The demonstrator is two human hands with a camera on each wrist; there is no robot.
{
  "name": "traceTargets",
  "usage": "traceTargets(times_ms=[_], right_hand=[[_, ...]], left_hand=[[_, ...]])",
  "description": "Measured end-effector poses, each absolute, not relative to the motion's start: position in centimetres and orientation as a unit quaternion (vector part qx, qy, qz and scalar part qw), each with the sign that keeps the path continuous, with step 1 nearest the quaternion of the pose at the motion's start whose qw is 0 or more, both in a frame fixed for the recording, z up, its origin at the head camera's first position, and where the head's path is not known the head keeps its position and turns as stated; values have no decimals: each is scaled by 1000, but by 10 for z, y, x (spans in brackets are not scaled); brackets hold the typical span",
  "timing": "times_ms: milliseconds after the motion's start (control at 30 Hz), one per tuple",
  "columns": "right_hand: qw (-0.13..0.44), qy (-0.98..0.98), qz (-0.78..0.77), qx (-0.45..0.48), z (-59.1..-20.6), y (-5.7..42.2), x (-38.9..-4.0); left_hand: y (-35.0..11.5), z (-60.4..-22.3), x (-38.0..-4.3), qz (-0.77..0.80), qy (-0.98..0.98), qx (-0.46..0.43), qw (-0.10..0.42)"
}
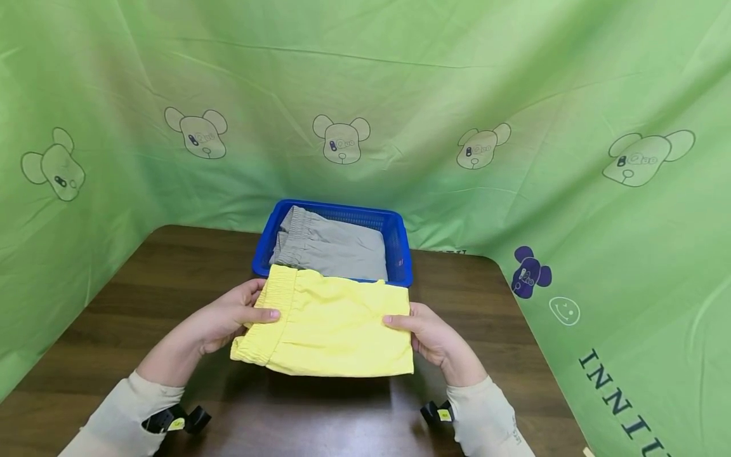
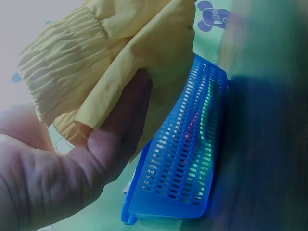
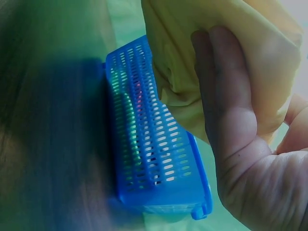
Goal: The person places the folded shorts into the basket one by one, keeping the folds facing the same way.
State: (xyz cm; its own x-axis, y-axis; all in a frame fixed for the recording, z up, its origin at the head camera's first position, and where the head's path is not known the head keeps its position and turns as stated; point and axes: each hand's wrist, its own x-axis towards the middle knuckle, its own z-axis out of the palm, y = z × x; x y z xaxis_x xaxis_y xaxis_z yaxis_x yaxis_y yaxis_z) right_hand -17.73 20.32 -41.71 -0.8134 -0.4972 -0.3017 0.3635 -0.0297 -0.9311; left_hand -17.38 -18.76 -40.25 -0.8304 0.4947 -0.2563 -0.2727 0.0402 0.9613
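Note:
Folded yellow shorts point(image 1: 337, 324) with a gathered elastic waistband are held up in front of the basket, above the table. My left hand point(image 1: 234, 314) grips the waistband end, thumb on top and fingers underneath, as the left wrist view shows. At the opposite end my right hand point(image 1: 431, 333) pinches the shorts, its thumb on the upper face and its fingers point(image 3: 231, 91) spread against the underside. Behind them, a folded grey garment point(image 1: 337, 244) with an elastic waistband lies inside the blue plastic basket point(image 1: 407, 254). The shorts overlap the basket's front rim in the head view.
A dark brown wooden table point(image 1: 480, 292) with rounded far corners carries the basket near its back edge. Green cloth point(image 1: 400, 82) printed with bear heads hangs behind and at both sides. Black wrist devices point(image 1: 177, 420) show at both sleeves.

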Motion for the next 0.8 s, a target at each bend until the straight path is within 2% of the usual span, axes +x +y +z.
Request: traceTargets(times_ms=[800], right_hand=[[278,631,-719,-83,-401,205,-179]], left_hand=[[-184,-384,-160,708,659,69,244]])
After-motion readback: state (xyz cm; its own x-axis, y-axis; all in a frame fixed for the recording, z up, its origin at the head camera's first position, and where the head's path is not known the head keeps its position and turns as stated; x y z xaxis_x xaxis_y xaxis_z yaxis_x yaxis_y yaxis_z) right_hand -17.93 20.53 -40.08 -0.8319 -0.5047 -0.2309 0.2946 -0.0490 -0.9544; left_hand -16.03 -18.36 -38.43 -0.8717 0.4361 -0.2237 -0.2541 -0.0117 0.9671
